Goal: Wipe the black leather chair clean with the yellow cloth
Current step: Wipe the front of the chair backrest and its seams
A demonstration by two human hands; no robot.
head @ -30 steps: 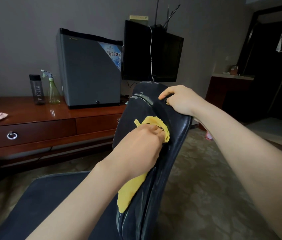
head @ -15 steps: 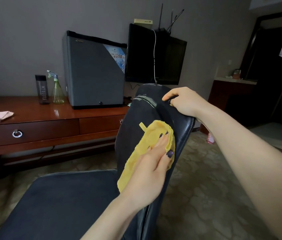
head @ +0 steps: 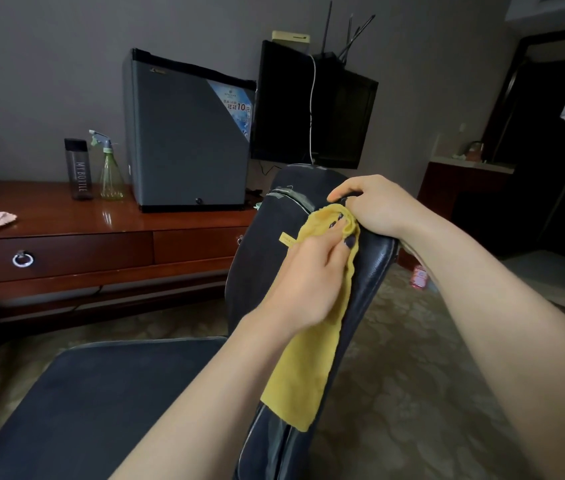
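Both hands meet near the top of the chair (head: 260, 271) back, almost touching. The left hand (head: 312, 271) presses the cloth (head: 308, 358) against the backrest, fingers stretched, their tips half buried in bunched fabric. The right hand (head: 378, 206) curls over the back's top edge, most of its fingertips hidden. The cloth's lower end hangs down the backrest. The seat's near edge and the chair's legs are cut off.
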